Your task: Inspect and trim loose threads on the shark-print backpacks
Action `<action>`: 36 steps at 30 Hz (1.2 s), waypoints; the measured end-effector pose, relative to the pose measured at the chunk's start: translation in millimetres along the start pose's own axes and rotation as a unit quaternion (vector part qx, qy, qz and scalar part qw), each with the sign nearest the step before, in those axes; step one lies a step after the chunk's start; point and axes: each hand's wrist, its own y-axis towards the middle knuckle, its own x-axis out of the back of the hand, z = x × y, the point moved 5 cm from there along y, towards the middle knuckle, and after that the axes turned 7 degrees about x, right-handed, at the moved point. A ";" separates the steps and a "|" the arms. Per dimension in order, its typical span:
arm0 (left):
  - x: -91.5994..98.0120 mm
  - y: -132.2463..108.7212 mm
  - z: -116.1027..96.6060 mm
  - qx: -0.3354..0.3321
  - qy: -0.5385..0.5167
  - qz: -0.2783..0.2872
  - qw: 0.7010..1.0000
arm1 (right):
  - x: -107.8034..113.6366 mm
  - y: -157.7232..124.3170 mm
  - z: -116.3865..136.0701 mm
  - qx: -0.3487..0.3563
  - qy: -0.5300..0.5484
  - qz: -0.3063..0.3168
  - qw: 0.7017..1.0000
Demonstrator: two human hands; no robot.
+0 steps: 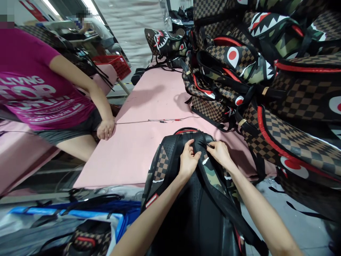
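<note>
A black backpack (194, 209) lies in front of me with its padded back and shoulder straps facing up. Brown checker and camouflage patches show on the straps. My left hand (188, 159) rests on the upper back panel near the strap tops, thumb and fingers apart. Just right of it, my right hand (218, 153) pinches a slim dark tool (210, 145) whose thin tip points left at the top of the right strap (211, 174). The tool's exact kind is too small to make out.
A pink-covered table (128, 153) stretches ahead, crossed by a thin cord (160, 120). Piled checkered backpacks (298, 131) crowd the right. At left, a co-worker's hand (106, 129) is at the table edge. A blue-edged bag (119, 222) with a backpack inside sits lower left.
</note>
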 end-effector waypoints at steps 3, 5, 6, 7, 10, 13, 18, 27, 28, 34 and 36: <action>-4.9 -0.7 1.3 0.025 0.002 0.019 1.000 | 2.9 -0.9 -9.0 0.000 0.040 0.015 0.999; -9.1 -1.3 1.5 0.041 -0.029 0.027 0.998 | 11.3 -7.5 -13.0 0.007 0.049 -0.013 0.999; -10.9 -1.4 1.6 0.047 -0.046 0.027 0.998 | 17.1 -12.8 -13.1 0.015 0.037 -0.038 0.998; -12.5 -1.5 2.0 0.052 -0.061 0.024 0.997 | 23.1 -19.2 -11.5 0.029 0.012 -0.066 0.997; -14.7 -0.8 4.1 0.056 -0.080 0.007 0.995 | 34.1 -40.1 2.0 0.097 -0.131 -0.123 0.979; -14.7 0.2 6.4 0.047 -0.075 -0.006 0.996 | 31.6 -53.9 16.0 0.157 -0.270 -0.141 0.939; -14.5 0.3 7.0 0.042 -0.064 -0.006 0.997 | 25.3 -56.7 25.9 0.184 -0.365 -0.158 0.899; -15.4 -0.1 6.1 0.043 -0.062 -0.009 0.997 | 22.0 -56.3 29.4 0.189 -0.410 -0.171 0.876; -15.5 -0.1 6.1 0.042 -0.062 -0.008 0.997 | 21.5 -56.2 29.0 0.187 -0.409 -0.169 0.877; -15.0 -0.1 5.8 0.041 -0.063 -0.013 0.997 | 22.2 -56.2 28.5 0.189 -0.393 -0.166 0.884; -14.9 0.0 6.5 0.046 -0.068 -0.016 0.996 | 22.3 -56.0 28.7 0.188 -0.388 -0.163 0.888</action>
